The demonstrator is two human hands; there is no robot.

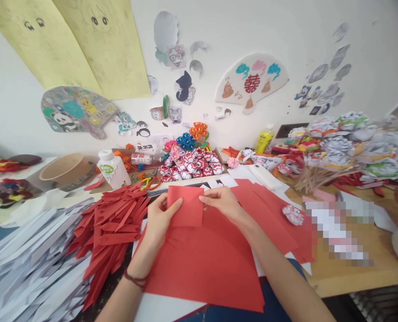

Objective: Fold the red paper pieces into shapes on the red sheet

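I hold my left hand [159, 220] and right hand [224, 202] close together, each in a pinching grip. My left thumb [175, 208] stretches forward and inward, opposite the right hand's fingertips [203, 198]. Both bare forearms [270, 252] angle inward from the view's lower edge.

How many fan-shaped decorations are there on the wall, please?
2: a panda fan below the yellow sheets at left, and a white fan with a red character, right of centre.

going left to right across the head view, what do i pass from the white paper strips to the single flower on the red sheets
white paper strips → red paper strips → left hand → small red paper → right hand → single flower
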